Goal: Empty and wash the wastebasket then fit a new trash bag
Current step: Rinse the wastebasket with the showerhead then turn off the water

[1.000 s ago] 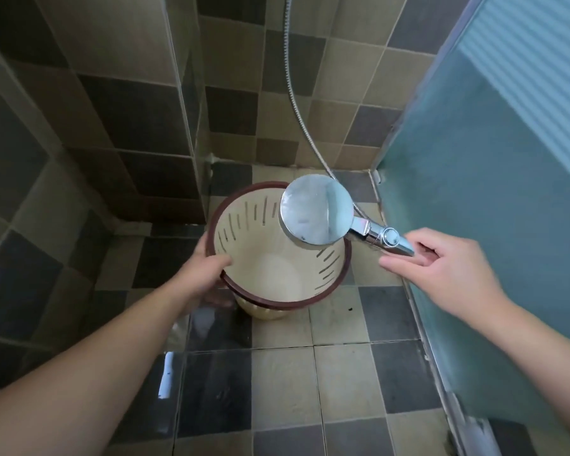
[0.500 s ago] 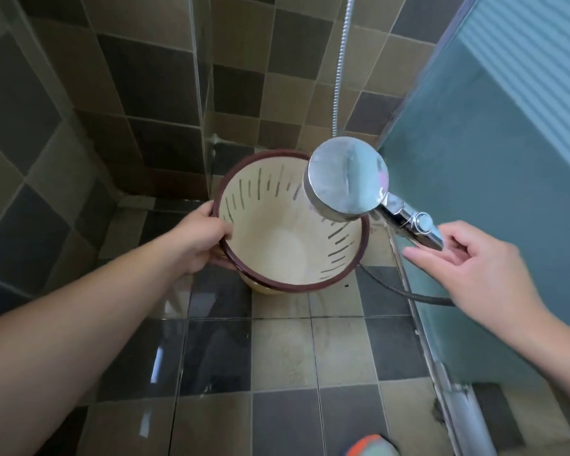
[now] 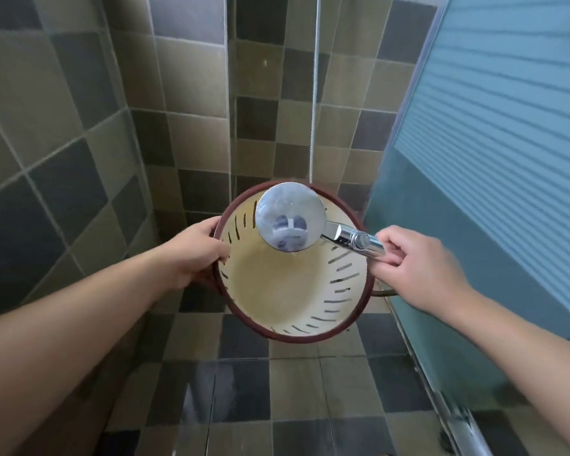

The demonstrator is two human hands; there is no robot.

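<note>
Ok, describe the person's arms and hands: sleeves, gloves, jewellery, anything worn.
Both forearms are bare along their whole visible length; no sleeve shows. The left hand and the right hand wear no gloves. No watch, bracelet or ring is visible on either wrist or on the fingers that show.

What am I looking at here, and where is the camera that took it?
No machine here: a person wears one wide-angle camera on the head, looking down at their own two bare arms in a tiled shower corner. The left hand grips the dark red rim of a cream wastebasket, which has slots in its wall and looks empty inside. The right hand holds the chrome handle of a shower head, whose round face hangs over the basket's opening, turned down into it. A metal hose hangs along the wall behind. On the right stands a frosted blue-green shower door. The tiled floor below looks shiny, perhaps wet.
</note>
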